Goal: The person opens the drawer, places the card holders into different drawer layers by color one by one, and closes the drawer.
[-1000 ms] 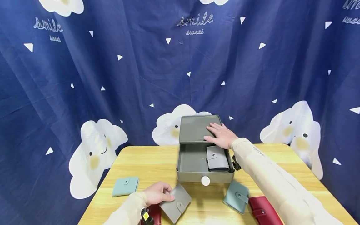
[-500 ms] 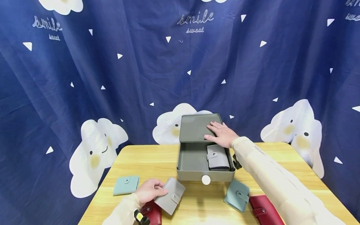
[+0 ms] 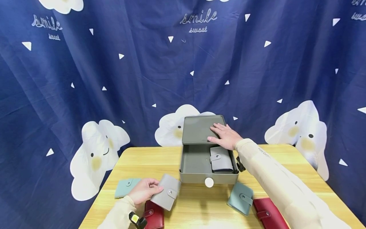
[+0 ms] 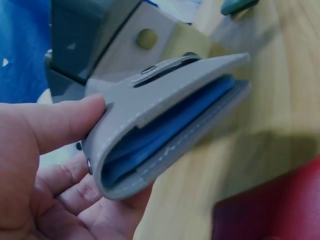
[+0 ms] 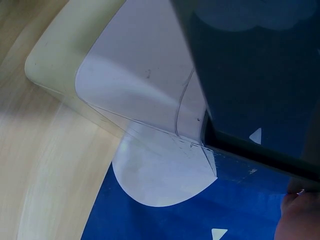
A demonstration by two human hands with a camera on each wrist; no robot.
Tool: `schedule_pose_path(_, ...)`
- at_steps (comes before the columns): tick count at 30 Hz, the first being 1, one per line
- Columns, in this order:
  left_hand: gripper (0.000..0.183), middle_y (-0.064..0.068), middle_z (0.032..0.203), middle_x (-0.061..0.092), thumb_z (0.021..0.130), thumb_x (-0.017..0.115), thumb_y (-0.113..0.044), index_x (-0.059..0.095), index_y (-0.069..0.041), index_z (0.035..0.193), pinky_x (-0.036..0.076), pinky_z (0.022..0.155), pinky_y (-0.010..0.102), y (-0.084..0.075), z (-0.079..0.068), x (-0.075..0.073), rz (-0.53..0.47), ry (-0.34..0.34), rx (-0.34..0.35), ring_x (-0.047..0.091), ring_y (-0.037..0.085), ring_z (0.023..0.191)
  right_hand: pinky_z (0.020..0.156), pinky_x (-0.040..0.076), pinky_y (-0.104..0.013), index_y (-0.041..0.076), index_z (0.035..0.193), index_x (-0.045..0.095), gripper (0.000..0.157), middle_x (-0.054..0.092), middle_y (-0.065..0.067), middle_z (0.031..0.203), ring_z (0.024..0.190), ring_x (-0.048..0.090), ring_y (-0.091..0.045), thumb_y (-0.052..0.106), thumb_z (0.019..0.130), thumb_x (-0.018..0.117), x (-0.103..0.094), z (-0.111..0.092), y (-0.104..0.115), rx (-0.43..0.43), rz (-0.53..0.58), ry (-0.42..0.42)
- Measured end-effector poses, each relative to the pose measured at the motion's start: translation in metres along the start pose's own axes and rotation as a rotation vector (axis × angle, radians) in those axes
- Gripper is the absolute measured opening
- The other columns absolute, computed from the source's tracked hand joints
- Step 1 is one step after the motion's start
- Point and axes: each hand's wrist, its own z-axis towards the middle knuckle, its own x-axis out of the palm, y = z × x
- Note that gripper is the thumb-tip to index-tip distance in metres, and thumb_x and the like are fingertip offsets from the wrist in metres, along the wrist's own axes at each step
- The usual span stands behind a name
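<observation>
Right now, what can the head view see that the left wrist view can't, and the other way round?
Only the head view shows the right hand on top of the gray box, the stored wallet in its open drawer, and the "smile" lettering on the curtain. Only the left wrist view shows the blue inside of the held wallet. Both show the left hand gripping that wallet, a red wallet nearby, the drawer's round knob and the wooden table.

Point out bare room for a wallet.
Free: the drawer floor left of its gray wallet; the tabletop between the left red wallet and right teal wallet. Crowded: around the left hand, where the held wallet, left red wallet and left teal wallet cluster.
</observation>
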Motion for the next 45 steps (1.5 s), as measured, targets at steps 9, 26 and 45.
schedule_pose_path(9, 0.034, 0.016, 0.092, 0.07, 0.093, 0.063, -0.012, 0.056, 0.016, 0.112, 0.055, 0.066, 0.03, -0.016, -0.006, -0.013, 0.002, -0.068, 0.054, 0.068, 0.019, 0.078, 0.116, 0.008, -0.05, 0.01, 0.148, 0.037, 0.081, 0.027, -0.013, 0.156, 0.145, 0.018, -0.028, 0.069, 0.092, 0.036, 0.0, -0.001, 0.002, -0.005, 0.006, 0.005)
schedule_pose_path(26, 0.043, 0.019, 0.104, 0.068, 0.095, 0.061, -0.013, 0.051, 0.02, 0.121, 0.055, 0.078, 0.034, -0.044, -0.013, -0.018, -0.114, -0.183, 0.104, 0.068, 0.022, 0.088, 0.116, 0.007, -0.05, 0.011, 0.149, 0.035, 0.083, 0.025, -0.012, 0.156, 0.145, 0.017, -0.027, 0.07, 0.091, 0.036, -0.001, -0.002, 0.006, -0.001, 0.013, 0.012)
schedule_pose_path(45, 0.044, 0.008, 0.098, 0.07, 0.095, 0.062, -0.018, 0.053, 0.016, 0.121, 0.054, 0.081, 0.03, -0.084, -0.002, -0.011, -0.202, -0.195, 0.098, 0.069, 0.017, 0.087, 0.116, 0.009, -0.051, 0.009, 0.148, 0.037, 0.081, 0.028, -0.014, 0.155, 0.144, 0.019, -0.029, 0.068, 0.092, 0.038, -0.003, -0.002, 0.004, -0.004, 0.006, -0.005)
